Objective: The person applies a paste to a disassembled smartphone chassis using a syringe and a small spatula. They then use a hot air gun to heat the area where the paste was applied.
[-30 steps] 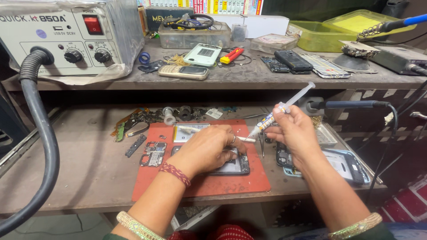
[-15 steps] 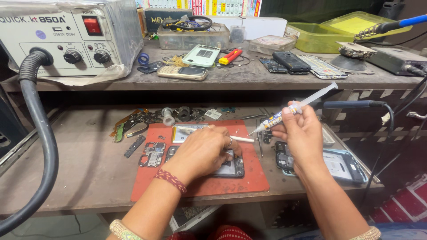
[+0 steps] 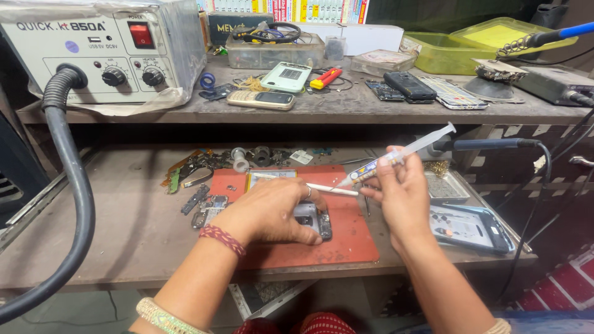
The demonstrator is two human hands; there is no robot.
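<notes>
Syringe work is the step in hand, as far as the view shows. The right hand (image 3: 399, 195) hangs above the right half of the red mat (image 3: 346, 241), thumb and fingers pinched round the barrel of a slim syringe (image 3: 396, 158). Its plunger end tilts up and away from the mat, and its nozzle points down-left towards the mat's middle.

The left hand (image 3: 272, 213) lies on the centre of the mat, palm down, fingers curled and pressed over an opened phone (image 3: 315, 219), pinning it flat. Only the phone's right edge and a strip of dark board show past the fingertips. A thin white rod (image 3: 331, 188) runs from those fingertips towards the nozzle, just above the mat. Whether the left fingers grip it or it merely lies there cannot be told.

Off the mat's right edge sits an empty blue-rimmed phone shell (image 3: 473, 226). Off its left edge lie loose boards and small parts. Behind it a black-handled iron (image 3: 489, 144) rests on the bench, and well above and left of it stands a hot-air station (image 3: 93, 49) with its ribbed hose (image 3: 74, 185).

The nozzle is near the board but not touching it. Bringing it down calls for a steady right wrist, a light push on the plunger and the left hand keeping the phone still.
</notes>
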